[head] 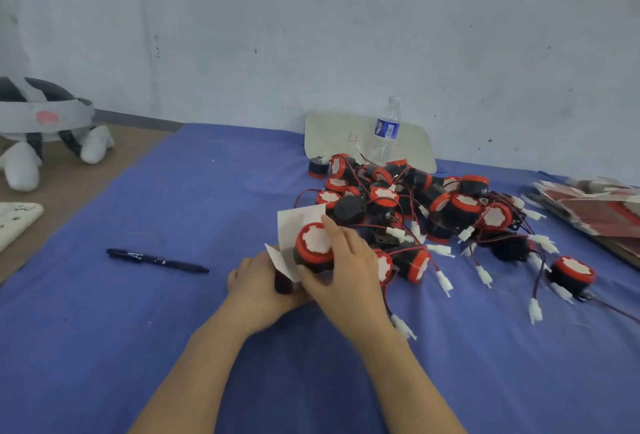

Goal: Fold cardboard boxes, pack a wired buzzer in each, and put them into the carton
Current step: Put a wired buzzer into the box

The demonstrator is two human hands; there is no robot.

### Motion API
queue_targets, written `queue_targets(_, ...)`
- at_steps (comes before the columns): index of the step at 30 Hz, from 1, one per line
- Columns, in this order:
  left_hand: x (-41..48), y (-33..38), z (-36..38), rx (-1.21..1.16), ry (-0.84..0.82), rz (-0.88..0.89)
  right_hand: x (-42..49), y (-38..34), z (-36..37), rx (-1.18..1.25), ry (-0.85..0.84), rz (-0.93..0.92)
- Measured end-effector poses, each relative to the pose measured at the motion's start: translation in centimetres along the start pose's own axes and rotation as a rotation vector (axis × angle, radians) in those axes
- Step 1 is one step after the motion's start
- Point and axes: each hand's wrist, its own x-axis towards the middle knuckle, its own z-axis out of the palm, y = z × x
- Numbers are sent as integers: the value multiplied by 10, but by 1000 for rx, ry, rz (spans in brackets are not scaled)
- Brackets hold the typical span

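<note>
My right hand (pixel 346 271) grips a wired buzzer (pixel 313 246), black with a red rim and white face, at the mouth of a small cardboard box (pixel 298 226) whose white flaps stand open. My left hand (pixel 258 286) holds that box from the left, its dark red side showing under the fingers. Behind and to the right lies a pile of several buzzers (pixel 426 205) with red and black wires and white plugs. A stack of flat red and white box blanks (pixel 592 208) lies at the right edge. No carton is in view.
A blue cloth (pixel 138 312) covers the table. A black pen (pixel 157 260) lies left of my hands. A water bottle (pixel 384 132) stands before a white board (pixel 339 136) at the wall. A headset (pixel 38 122) and a white pad (pixel 14 222) sit at far left.
</note>
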Motion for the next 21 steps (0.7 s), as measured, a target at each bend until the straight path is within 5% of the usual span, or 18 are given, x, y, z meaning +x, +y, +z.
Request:
queue_targets(8, -3, -6, -6, -239, -249, 47, -3, 0, 2, 82, -43, 67)
queue_targets(21, -1, -16, -5, -320, -252, 41, -1, 0, 1, 112, -17, 115)
